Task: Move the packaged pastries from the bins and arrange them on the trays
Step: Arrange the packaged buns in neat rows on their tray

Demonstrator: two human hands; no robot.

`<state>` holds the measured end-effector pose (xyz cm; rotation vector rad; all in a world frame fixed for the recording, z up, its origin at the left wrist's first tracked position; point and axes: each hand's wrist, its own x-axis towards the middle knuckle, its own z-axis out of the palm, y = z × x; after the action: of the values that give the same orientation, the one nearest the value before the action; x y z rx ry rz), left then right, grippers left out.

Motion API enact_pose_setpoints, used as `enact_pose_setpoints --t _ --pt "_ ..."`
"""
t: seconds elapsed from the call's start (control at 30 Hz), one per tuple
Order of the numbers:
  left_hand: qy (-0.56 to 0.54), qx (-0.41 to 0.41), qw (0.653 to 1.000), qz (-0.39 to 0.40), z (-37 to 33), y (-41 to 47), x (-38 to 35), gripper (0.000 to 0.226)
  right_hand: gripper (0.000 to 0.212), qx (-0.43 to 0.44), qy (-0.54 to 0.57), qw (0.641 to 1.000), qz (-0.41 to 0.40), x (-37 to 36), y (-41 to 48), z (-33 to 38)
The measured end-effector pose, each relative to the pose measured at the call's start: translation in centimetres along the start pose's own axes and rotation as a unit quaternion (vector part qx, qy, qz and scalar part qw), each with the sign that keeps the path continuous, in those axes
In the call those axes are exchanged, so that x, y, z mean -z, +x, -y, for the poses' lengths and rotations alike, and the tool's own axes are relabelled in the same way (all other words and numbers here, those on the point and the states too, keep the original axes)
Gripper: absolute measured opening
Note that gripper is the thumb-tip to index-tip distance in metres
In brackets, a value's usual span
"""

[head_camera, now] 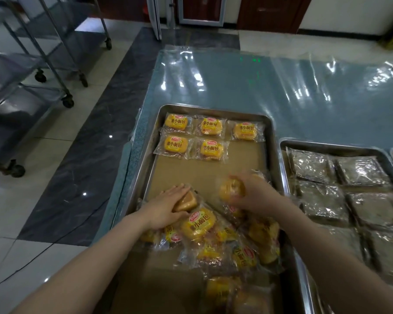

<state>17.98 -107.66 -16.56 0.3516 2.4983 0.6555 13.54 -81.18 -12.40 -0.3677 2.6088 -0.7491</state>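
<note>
A steel tray (275, 141) lined with brown paper holds several yellow packaged pastries laid in two rows (210, 138) at its far end. A loose pile of the same pastries (216, 236) lies at the tray's near end. My left hand (166, 206) rests on a pastry (186, 201) at the pile's far left edge, fingers curled over it. My right hand (252, 193) holds a blurred pastry (230, 189) just above the brown paper at mid-tray.
A second steel tray (327, 145) to the right holds clear-wrapped dark packages. The table is covered with shiny plastic sheet (281, 87). Wheeled metal racks (43, 64) stand on the tiled floor to the left. A cable (55, 241) runs across the floor.
</note>
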Motion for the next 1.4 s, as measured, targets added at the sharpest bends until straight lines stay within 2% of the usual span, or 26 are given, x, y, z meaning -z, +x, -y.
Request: enact_pose_setpoints --t 0.07,0.1,0.2,0.3,0.33,0.4,0.47,0.5,0.6,0.67,0.7,0.73,0.83,0.9,0.97,1.07,1.13,1.2,1.27,1.33,1.4 --pt "0.002 0.005 0.999 -0.035 0.3 0.0 0.2 0.075 0.075 -0.025 0.028 0.996 -0.078 0.0 0.7 0.6" --pt "0.019 0.010 0.998 -0.059 0.5 0.1 0.3 0.074 0.077 -0.042 -0.001 0.996 -0.075 -0.1 1.1 0.6" --pt "0.091 0.025 0.988 -0.119 1.3 0.4 1.0 0.075 0.068 -0.088 -0.176 0.980 -0.020 -0.6 2.1 0.5" --pt "0.128 0.029 0.981 -0.140 1.8 0.8 1.8 0.076 0.054 -0.062 -0.285 0.951 -0.104 -0.8 2.9 0.6" --pt "0.136 0.029 0.979 -0.146 1.9 1.0 2.0 0.077 0.051 -0.033 -0.280 0.952 -0.116 -0.9 3.3 0.6" --pt "0.147 0.024 0.977 -0.150 1.8 1.4 2.3 0.081 0.052 0.014 -0.228 0.971 -0.072 -0.9 3.7 0.5" --pt "0.148 0.019 0.980 -0.132 1.7 1.7 2.4 0.085 0.043 0.008 -0.187 0.982 -0.028 -0.7 3.9 0.1" --pt "0.146 0.016 0.981 -0.127 1.7 1.9 2.4 0.084 0.037 -0.008 -0.169 0.985 -0.035 -0.5 3.9 -0.2" --pt "0.089 0.017 0.984 -0.152 1.8 2.4 2.7 0.068 0.030 -0.059 -0.098 0.982 -0.152 0.2 4.2 -1.0" --pt "0.021 0.034 0.986 -0.159 1.6 2.8 3.5 0.048 0.033 -0.085 -0.071 0.961 -0.251 0.9 4.8 -1.4" --pt "-0.012 0.041 0.986 -0.161 1.5 3.1 4.0 0.041 0.037 -0.099 -0.069 0.953 -0.277 1.2 5.2 -1.7" --pt "-0.044 0.043 0.984 -0.165 1.4 3.5 4.6 0.035 0.042 -0.112 -0.084 0.952 -0.271 1.4 5.6 -2.0" --pt "-0.101 0.033 0.974 -0.199 1.2 4.6 6.1 0.017 0.054 -0.139 -0.195 0.957 -0.162 1.1 6.7 -3.0" --pt "-0.124 0.033 0.970 -0.207 1.2 5.2 7.2 0.009 0.058 -0.121 -0.224 0.956 -0.149 0.5 7.2 -3.4" --pt "-0.176 0.033 0.965 -0.190 1.3 5.5 8.0 0.010 0.064 -0.090 -0.222 0.958 -0.158 0.0 7.6 -3.8" --pt "-0.221 0.035 0.959 -0.176 1.4 6.0 8.4 0.013 0.071 -0.051 -0.215 0.968 -0.121 -0.3 8.1 -4.3" --pt "-0.185 0.053 0.964 -0.184 1.5 6.3 8.2 0.005 0.066 -0.054 -0.205 0.969 -0.127 -0.2 8.1 -4.4" --pt "-0.155 0.064 0.967 -0.194 1.5 6.5 7.6 0.007 0.061 -0.072 -0.215 0.963 -0.146 -0.1 8.0 -4.5" --pt "-0.099 0.075 0.967 -0.221 1.5 6.4 7.0 0.002 0.066 -0.116 -0.203 0.963 -0.134 -0.1 8.2 -4.7" --pt "0.017 0.056 0.953 -0.296 1.5 6.2 6.4 0.018 0.073 -0.156 -0.198 0.961 -0.117 -0.3 8.7 -4.8" --pt "0.095 -0.002 0.937 -0.337 1.3 6.1 5.9 0.029 0.077 -0.131 -0.218 0.957 -0.139 -0.7 9.0 -4.4"
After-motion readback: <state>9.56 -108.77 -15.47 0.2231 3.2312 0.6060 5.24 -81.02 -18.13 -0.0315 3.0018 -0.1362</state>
